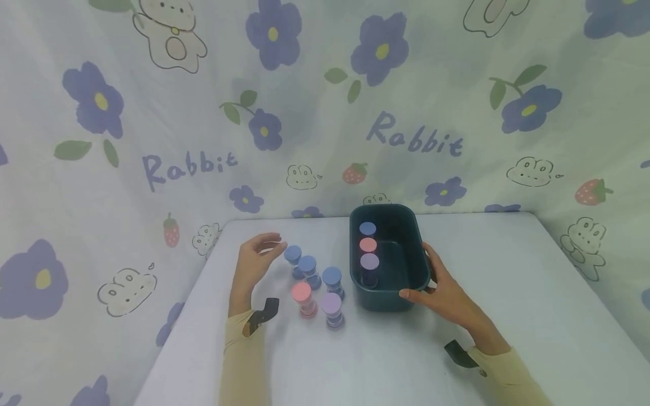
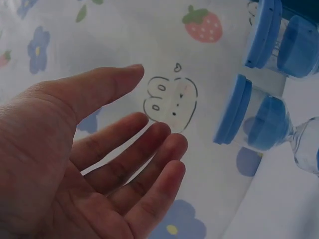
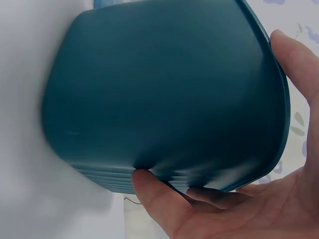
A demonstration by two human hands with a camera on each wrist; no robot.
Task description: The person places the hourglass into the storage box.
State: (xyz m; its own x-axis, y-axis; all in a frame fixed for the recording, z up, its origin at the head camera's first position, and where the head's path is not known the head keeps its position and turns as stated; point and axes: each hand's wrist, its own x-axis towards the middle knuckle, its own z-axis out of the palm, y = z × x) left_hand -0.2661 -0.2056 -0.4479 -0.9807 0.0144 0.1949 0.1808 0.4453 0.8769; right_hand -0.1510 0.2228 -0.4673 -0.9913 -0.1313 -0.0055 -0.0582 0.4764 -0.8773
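My left hand [image 1: 255,264] is held just left of a blue hourglass [image 1: 293,254], thumb and fingers apart with nothing between them. Two more blue hourglasses, a nearer one [image 1: 307,265] and another [image 1: 332,277], stand beside it. In front of them are a pink hourglass [image 1: 302,294] and a purple hourglass [image 1: 332,305], both upright. My right hand [image 1: 447,296] grips the near right corner of a dark teal bin [image 1: 383,301], thumb at the rim and fingers along the ribbed side [image 3: 124,184].
Along the bin's left inner wall stand a blue hourglass [image 1: 368,229], a pink hourglass [image 1: 368,245] and a purple hourglass [image 1: 369,262] in a row. A patterned curtain [image 1: 304,141] hangs behind the white table [image 1: 396,361].
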